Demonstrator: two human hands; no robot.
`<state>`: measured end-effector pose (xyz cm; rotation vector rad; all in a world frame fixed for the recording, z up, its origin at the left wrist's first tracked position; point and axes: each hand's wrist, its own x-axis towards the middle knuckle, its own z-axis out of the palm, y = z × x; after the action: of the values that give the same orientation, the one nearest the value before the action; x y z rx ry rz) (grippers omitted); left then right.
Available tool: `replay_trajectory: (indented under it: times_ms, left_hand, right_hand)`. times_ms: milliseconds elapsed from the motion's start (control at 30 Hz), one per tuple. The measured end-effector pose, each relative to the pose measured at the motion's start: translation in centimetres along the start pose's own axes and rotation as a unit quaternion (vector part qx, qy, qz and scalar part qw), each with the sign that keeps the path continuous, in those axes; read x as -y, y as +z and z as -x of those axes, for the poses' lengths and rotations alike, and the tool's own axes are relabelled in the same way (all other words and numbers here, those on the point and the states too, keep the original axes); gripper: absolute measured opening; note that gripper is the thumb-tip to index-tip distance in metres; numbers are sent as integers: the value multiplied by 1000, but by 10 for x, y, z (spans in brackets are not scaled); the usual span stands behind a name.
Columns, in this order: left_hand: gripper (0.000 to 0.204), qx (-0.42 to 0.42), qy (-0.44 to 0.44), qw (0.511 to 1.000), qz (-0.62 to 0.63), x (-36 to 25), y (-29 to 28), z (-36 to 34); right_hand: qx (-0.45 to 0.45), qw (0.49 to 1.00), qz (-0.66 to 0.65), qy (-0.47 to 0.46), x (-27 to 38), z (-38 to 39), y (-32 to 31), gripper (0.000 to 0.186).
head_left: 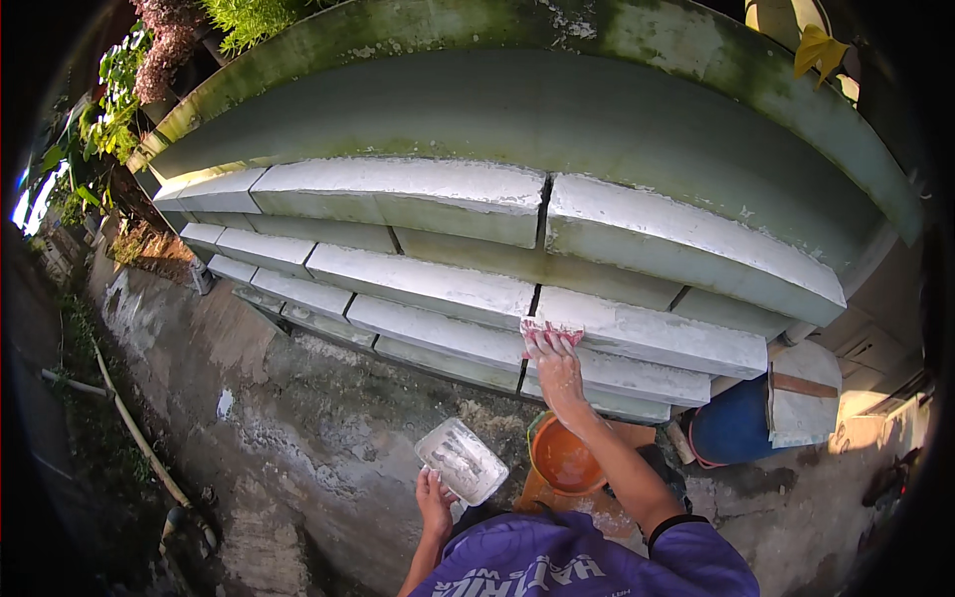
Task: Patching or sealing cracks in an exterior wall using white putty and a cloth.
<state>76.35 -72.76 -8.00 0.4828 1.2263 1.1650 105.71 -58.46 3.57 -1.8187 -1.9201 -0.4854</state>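
My left hand [435, 500] grips the near left edge of a shallow white plastic tub [464, 462] with rounded corners. Whitish paste is smeared over the tub's inside. Stretched forward, my right hand [557, 370] presses a small red-and-white rag [550, 334] onto the edge of a white-coated block ledge [647, 330], beside the dark vertical gap. My fingers are bent over the rag and coated with white. Further up the wall runs another white-topped ledge [686, 227], and a lower white ledge [453, 331] lies to the left.
An orange bucket [567, 456] stands below my right forearm. To the right is a blue drum [734, 423] with a pale board [804, 393] against it. A mossy wall rim [398, 32] curves above. Plants [109, 124] and a thin pipe [134, 423] lie left, by the stained concrete floor [328, 448].
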Motion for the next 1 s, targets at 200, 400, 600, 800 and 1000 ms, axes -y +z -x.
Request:
replay_trajectory:
  times_ms: [200,400,600,800,1000]
  left_hand:
    - [45,1,-3,1000,7,-11,8,-4]
    - [41,24,-2,999,-25,-12,14,-12]
    - [42,15,-6,1000,-14,-7,8,-16]
    - [43,44,-13,999,-28,-6,13,-16]
    - [39,16,-41,999,18,-12,21,-16]
  right_hand:
    - [-43,993,-108,12,-6,-13,-17,33]
    - [39,999,-8,27,-15,-14,12,41]
    - [7,999,-5,-51,16,15,-12,42]
    - [12,999,6,35,-31,-13,16,42]
    - [17,973,-221,56,8,19,-33,33]
